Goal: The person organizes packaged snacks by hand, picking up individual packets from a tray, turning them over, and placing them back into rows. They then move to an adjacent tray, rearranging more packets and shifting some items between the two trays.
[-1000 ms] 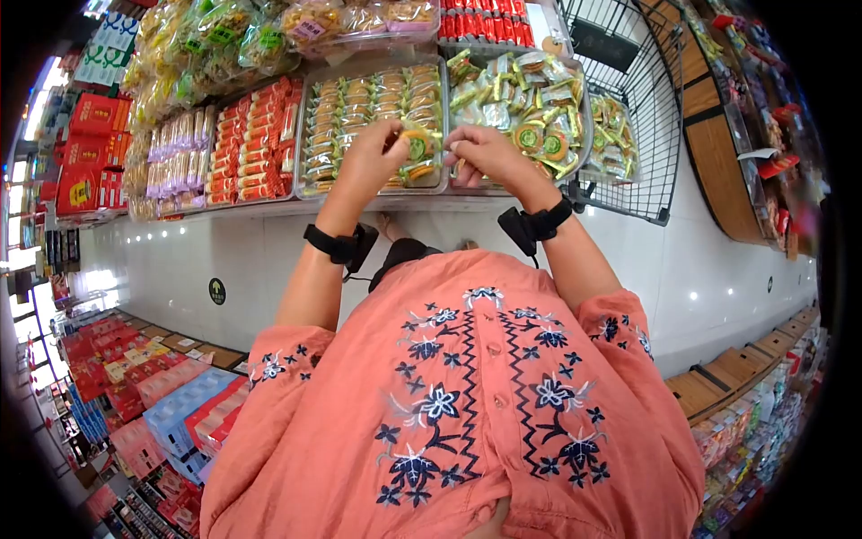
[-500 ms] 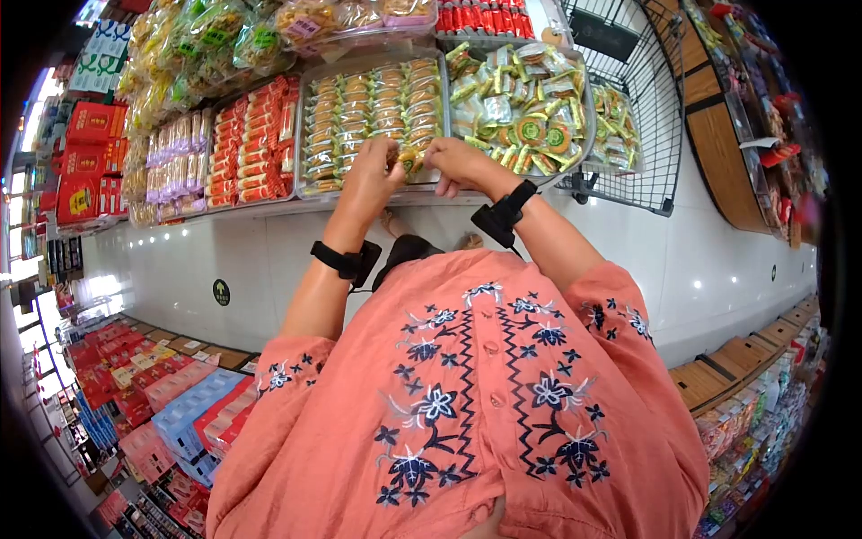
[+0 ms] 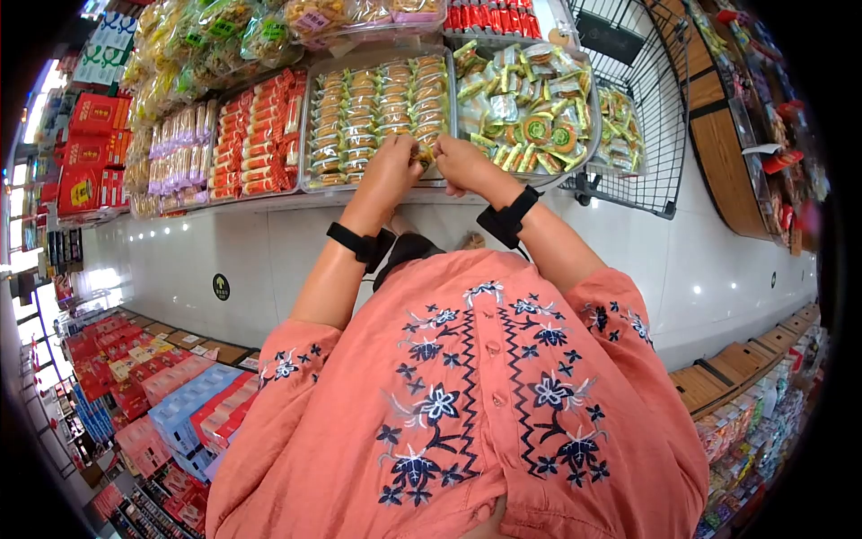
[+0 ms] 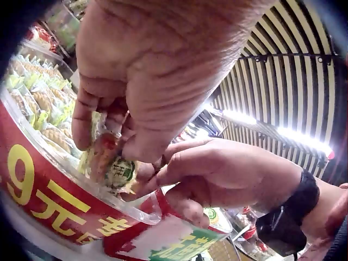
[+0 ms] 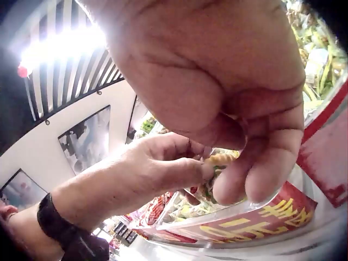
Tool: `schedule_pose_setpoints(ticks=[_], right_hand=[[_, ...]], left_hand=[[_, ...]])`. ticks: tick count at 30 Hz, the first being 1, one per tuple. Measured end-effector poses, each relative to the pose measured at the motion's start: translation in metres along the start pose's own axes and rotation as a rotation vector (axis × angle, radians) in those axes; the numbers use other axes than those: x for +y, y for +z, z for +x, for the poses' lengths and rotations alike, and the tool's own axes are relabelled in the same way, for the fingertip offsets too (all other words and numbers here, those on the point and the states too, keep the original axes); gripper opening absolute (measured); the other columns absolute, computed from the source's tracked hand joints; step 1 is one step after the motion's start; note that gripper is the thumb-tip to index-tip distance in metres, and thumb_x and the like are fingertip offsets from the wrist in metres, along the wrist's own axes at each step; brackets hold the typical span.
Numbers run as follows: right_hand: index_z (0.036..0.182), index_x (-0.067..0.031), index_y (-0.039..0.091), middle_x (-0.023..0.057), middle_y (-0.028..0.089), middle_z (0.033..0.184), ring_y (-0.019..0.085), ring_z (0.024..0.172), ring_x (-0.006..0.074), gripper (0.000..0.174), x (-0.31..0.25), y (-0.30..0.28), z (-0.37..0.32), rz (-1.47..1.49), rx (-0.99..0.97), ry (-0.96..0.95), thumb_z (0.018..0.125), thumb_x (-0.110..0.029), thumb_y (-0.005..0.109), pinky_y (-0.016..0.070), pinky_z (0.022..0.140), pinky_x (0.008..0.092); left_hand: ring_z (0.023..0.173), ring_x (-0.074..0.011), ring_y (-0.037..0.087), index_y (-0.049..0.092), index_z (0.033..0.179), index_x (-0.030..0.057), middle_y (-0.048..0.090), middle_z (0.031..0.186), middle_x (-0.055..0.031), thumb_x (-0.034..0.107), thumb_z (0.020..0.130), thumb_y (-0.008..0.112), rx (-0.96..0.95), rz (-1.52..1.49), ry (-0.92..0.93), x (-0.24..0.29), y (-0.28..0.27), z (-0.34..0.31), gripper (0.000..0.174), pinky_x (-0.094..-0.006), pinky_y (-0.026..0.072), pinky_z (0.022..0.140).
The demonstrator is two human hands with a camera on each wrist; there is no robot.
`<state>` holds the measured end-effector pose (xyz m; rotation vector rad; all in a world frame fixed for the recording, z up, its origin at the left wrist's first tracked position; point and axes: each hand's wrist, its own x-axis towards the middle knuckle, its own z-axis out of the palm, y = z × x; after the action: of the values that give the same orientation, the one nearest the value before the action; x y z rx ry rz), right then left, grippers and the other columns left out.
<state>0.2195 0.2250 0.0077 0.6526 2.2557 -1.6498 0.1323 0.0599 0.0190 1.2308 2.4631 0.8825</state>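
Observation:
A clear-wrapped round biscuit [image 4: 120, 173] with a green printed label is between my two hands, over the front of the bin of wrapped sandwich biscuits [image 3: 359, 115]. My left hand [image 3: 391, 171] pinches one side of the wrapper with thumb and fingers. From the other side my right hand [image 3: 467, 166] grips its edge, thumb against curled fingers. In the right wrist view the right fingers [image 5: 266, 168] cover much of the packet, and its golden biscuit edge [image 5: 220, 159] shows beside the left thumb. The bin's front carries a red price strip [image 4: 41, 198].
To the right stands a bin of loose green-and-yellow packets [image 3: 521, 103], then a wire shopping cart [image 3: 651, 117] with a bag of similar packets [image 3: 618, 135] beside it. Red-wrapped snacks [image 3: 260, 135] and lilac packets [image 3: 178, 148] fill the left bins. White floor [image 3: 287, 260] lies below.
My right hand has come in from the right to the packet. Both hands have drawn together and sunk slightly toward the bin's front edge, with the biscuit between them.

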Motion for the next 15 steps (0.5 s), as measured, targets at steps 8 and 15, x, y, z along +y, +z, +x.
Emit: schedule_pose_setpoints(ticks=[8, 15], right_hand=[[0.104, 0.0007, 0.064, 0.0202, 0.069, 0.079, 0.069, 0.06, 0.0306, 0.02, 0.042, -0.001, 0.029, -0.318, 0.489, -0.628, 0.094, -0.008, 0.049, 0.0532, 0.056, 0.0474], [0.108, 0.0006, 0.064, 0.0178, 0.066, 0.068, 0.064, 0.053, 0.0262, 0.022, 0.005, -0.027, -0.01, 0.111, 0.235, -0.096, 0.093, -0.007, 0.05, 0.0512, 0.052, 0.0422]], left_hand=[[0.102, -0.042, 0.062, 0.06, 0.112, 0.0013, 0.062, 0.109, -0.0207, 0.006, 0.087, 0.072, -0.043, -0.014, 0.125, -0.01, 0.02, 0.006, 0.029, -0.0467, 0.0515, 0.088], [0.103, -0.041, 0.062, 0.063, 0.111, 0.0048, 0.062, 0.106, -0.0176, 0.009, 0.086, 0.074, -0.005, 0.115, 0.127, -0.001, 0.029, 0.002, 0.027, -0.0467, 0.051, 0.086]])
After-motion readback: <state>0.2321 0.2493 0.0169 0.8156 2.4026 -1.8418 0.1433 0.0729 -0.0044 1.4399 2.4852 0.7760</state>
